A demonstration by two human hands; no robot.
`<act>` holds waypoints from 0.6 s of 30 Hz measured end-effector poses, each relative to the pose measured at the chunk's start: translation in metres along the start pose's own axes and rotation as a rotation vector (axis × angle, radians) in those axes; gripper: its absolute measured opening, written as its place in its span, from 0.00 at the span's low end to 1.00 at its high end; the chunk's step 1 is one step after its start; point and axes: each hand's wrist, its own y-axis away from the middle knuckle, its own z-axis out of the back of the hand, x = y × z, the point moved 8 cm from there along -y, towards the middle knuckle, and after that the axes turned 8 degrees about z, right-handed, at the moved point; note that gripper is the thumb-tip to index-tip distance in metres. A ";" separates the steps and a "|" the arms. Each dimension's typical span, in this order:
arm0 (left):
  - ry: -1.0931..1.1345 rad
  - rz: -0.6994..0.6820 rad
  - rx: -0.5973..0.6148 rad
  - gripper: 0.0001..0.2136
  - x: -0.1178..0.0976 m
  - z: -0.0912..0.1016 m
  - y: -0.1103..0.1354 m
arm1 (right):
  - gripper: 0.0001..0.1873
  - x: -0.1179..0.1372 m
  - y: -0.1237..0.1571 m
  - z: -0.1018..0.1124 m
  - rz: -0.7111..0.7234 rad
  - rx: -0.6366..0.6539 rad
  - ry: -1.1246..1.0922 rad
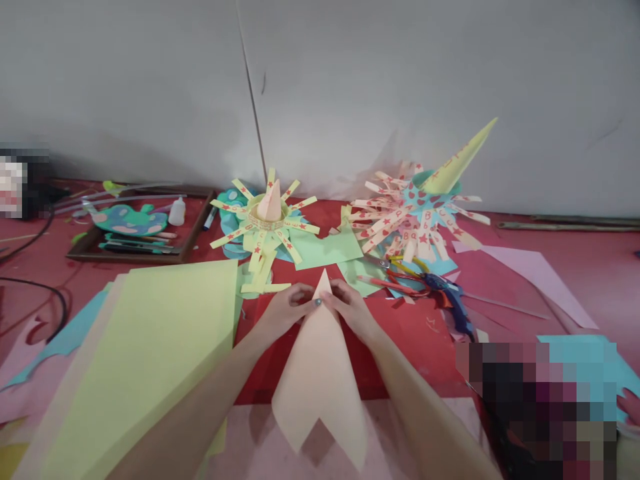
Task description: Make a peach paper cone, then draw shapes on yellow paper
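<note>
A pale pink paper cone [320, 373] lies in front of me with its tip pointing away and its notched wide end toward me. My left hand [291, 308] pinches it near the tip, thumb on top. From the other side my right hand [351, 308] grips the same tip, fingers closed. Under the cone is red paper [420, 340]. Just beyond my hands stand a yellow strip-rayed paper piece [240, 237] holding a small pink cone [271, 203], and a pink and blue one [420, 213] with a tall yellow cone [460, 160].
Large yellow-green sheets [165, 333] cover the left side. A brown tray [197, 227] at the back left holds a glue bottle [177, 212] and pens. Scissors [400, 267] and paper scraps lie right of centre. A blurred person [530, 393] is at the lower right.
</note>
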 end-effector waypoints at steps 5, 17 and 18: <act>-0.055 -0.020 -0.025 0.11 0.000 0.001 0.000 | 0.13 0.003 -0.001 0.003 0.023 -0.017 0.033; -0.055 0.060 0.117 0.13 -0.003 -0.010 0.007 | 0.15 0.002 0.001 0.007 -0.007 -0.063 0.049; -0.075 0.041 0.113 0.13 -0.004 -0.009 0.007 | 0.15 0.003 0.001 0.007 -0.003 -0.064 0.051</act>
